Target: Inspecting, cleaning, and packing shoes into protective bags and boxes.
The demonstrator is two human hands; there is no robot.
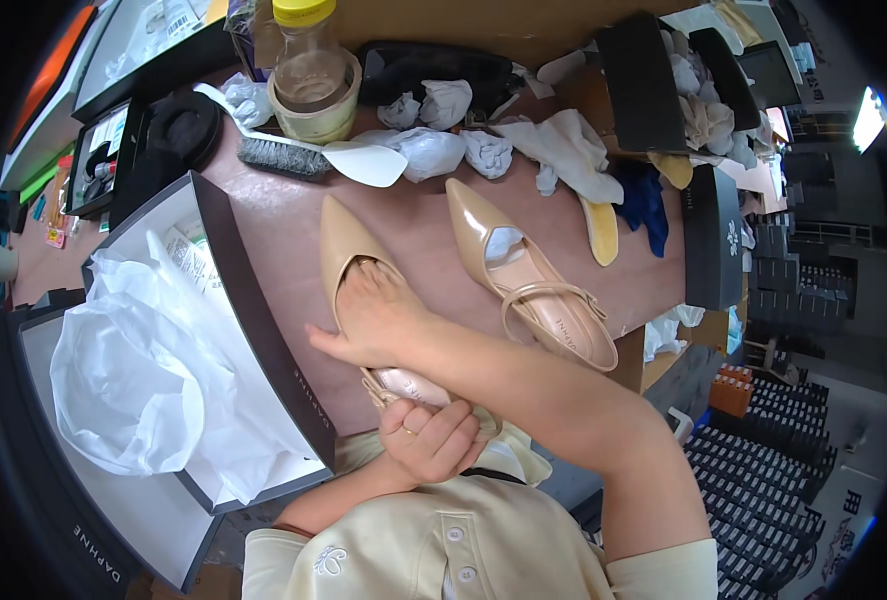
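1. The shoebox (264, 330) at nine o'clock is the biggest thing: dark rigid card walls, filled with crumpled white tissue (144, 370) that looks thin and glossy.
2. The table (284, 220) under it all is a smooth, reddish-brown slab.
3. The second shoe (524, 275), toward two o'clock of my hands, is glossy beige, sharply pointed, with a thin buckled strap and paper stuffed in its toe.
4. The shoe (349, 250) I am working on lies at centre, toe pointing to twelve o'clock: the same smooth beige, narrow and pointed.
5. My right hand (374, 315) has its fingers pushed into that shoe's toe, thumb spread outside; I cannot tell what they grip within.
6. My left hand (429, 435) is clenched round the shoe's heel end at six o'clock.
7. A brush (284, 157) with stiff dark bristles lies at eleven o'clock.
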